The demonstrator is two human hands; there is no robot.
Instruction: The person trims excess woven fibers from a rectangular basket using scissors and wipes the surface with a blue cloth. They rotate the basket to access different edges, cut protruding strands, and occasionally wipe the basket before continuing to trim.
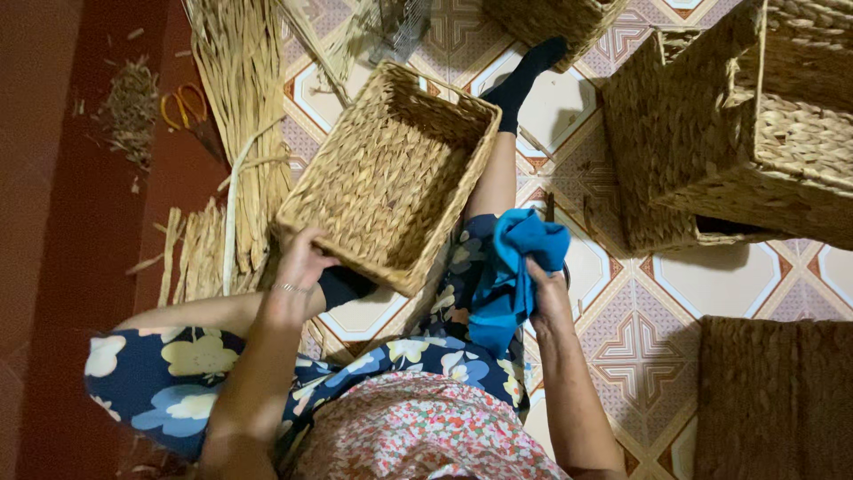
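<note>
A rectangular woven straw basket (391,173) rests on its side against my legs, its open mouth facing up toward the camera. My left hand (300,267) grips the basket's near left corner; a ring shows on one finger. My right hand (548,298) is closed on a bunched blue cloth (515,267) held over my right knee, just right of the basket. My legs wear dark socks, and one foot (524,76) stretches out past the basket's far side.
A bundle of dried straw (240,116) lies on the left, with orange-handled scissors (184,107) beside it on the red floor. Stacked woven baskets (746,133) stand at the right, another (773,400) at the lower right and one (551,18) at the top. Patterned tiles cover the floor.
</note>
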